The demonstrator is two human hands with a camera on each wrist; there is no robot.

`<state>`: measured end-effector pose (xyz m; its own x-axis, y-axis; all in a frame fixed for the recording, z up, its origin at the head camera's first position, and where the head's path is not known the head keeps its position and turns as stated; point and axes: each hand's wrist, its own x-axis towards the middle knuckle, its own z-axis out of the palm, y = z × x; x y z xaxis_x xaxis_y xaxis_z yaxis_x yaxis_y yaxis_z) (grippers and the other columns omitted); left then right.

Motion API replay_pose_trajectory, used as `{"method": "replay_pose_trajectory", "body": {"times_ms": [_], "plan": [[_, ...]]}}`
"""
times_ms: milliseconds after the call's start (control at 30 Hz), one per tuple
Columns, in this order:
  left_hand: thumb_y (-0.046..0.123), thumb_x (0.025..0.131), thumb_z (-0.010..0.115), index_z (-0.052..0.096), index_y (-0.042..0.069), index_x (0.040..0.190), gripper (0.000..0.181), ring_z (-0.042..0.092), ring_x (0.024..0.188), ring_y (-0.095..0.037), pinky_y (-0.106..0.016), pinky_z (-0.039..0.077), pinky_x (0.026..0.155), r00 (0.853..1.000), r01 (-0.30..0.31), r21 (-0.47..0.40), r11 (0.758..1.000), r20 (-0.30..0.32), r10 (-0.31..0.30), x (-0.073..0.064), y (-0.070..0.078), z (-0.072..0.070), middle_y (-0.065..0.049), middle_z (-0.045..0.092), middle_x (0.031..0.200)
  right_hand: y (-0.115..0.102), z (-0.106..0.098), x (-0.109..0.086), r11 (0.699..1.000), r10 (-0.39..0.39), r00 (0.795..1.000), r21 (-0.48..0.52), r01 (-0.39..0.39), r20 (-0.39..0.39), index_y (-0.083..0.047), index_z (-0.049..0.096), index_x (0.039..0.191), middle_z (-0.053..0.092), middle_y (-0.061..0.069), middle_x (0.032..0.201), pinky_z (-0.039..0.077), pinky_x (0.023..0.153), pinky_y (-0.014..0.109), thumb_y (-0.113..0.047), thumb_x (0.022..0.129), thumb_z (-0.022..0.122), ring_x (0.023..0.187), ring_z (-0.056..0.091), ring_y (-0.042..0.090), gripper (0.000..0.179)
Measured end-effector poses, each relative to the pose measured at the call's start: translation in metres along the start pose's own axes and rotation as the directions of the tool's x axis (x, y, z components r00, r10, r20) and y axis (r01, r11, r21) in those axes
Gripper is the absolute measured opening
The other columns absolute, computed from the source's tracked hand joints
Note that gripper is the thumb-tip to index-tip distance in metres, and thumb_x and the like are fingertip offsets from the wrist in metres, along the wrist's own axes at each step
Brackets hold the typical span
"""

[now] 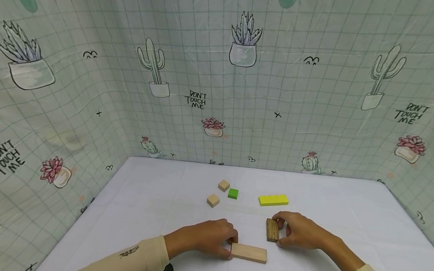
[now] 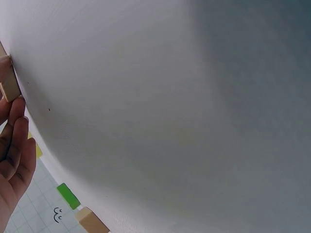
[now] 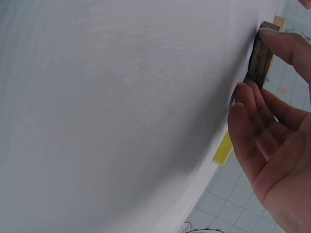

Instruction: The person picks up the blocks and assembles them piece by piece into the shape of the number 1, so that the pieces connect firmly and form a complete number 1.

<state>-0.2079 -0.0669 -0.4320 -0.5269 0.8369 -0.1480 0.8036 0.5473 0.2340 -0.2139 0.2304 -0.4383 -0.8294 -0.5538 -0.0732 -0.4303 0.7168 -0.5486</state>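
Your left sleeve (image 1: 132,259), its print unreadable, crosses the lower left. Your left hand (image 1: 211,238) pinches a pale block (image 1: 248,253), bottom centre; your right hand (image 1: 302,231) pinches a dark block (image 1: 272,230), lower right. "DON'T TOUCH ME" marks the backdrop (image 1: 265,88).

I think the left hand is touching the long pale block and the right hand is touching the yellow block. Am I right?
Not quite: the right hand is touching the dark brown block, as the head view shows; the yellow block lies apart from that hand. The left hand is indeed touching the long pale block.
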Motion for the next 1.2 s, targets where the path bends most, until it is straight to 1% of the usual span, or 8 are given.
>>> {"method": "replay_pose_trajectory", "body": {"times_ms": [433,633,933,1200], "plan": [[0.040,0.082,0.072,0.065,0.021,0.104,0.030,0.044,0.082,0.003,-0.013,0.041,0.072,1.000,0.000,-0.007,1.000,-0.006,0.000,-0.0017,0.0014,-0.0009,0.017,0.055,0.088,-0.0018,0.0019,0.0002,1.000,0.015,1.000,0.006,-0.015,0.013,-0.002,0.054,0.122,0.055,-0.004,0.093,0.042,0.056,0.023,-0.026,0.074,0.080,0.066,0.049,0.004,0.060],[0.038,0.082,0.072,0.065,0.020,0.104,0.029,0.044,0.082,0.003,-0.013,0.041,0.072,1.000,-0.004,-0.007,1.000,-0.009,0.004,-0.0021,0.0025,-0.0021,0.016,0.056,0.088,0.0002,0.0034,0.0013,1.000,0.003,1.000,0.018,-0.003,0.014,-0.002,0.054,0.122,0.055,-0.004,0.093,0.043,0.057,0.022,-0.026,0.073,0.080,0.066,0.049,0.005,0.060],[0.039,0.082,0.072,0.065,0.020,0.104,0.030,0.044,0.082,0.004,-0.013,0.041,0.072,1.000,-0.003,-0.007,1.000,-0.006,0.003,-0.0023,0.0028,-0.0029,0.016,0.056,0.088,-0.0039,0.0031,0.0014,0.999,0.015,0.999,0.048,-0.017,0.030,-0.001,0.054,0.122,0.055,-0.003,0.093,0.044,0.057,0.023,-0.022,0.072,0.080,0.067,0.050,0.006,0.060],[0.038,0.083,0.072,0.065,0.020,0.104,0.029,0.045,0.083,0.004,-0.013,0.042,0.073,1.000,-0.003,-0.015,1.000,-0.004,0.003,-0.0017,0.0014,-0.0013,0.016,0.056,0.089,-0.0047,0.0030,0.0010,0.999,0.015,0.999,0.046,-0.017,0.039,-0.002,0.054,0.121,0.055,-0.002,0.094,0.043,0.057,0.023,-0.022,0.071,0.081,0.067,0.050,0.006,0.060]]}}
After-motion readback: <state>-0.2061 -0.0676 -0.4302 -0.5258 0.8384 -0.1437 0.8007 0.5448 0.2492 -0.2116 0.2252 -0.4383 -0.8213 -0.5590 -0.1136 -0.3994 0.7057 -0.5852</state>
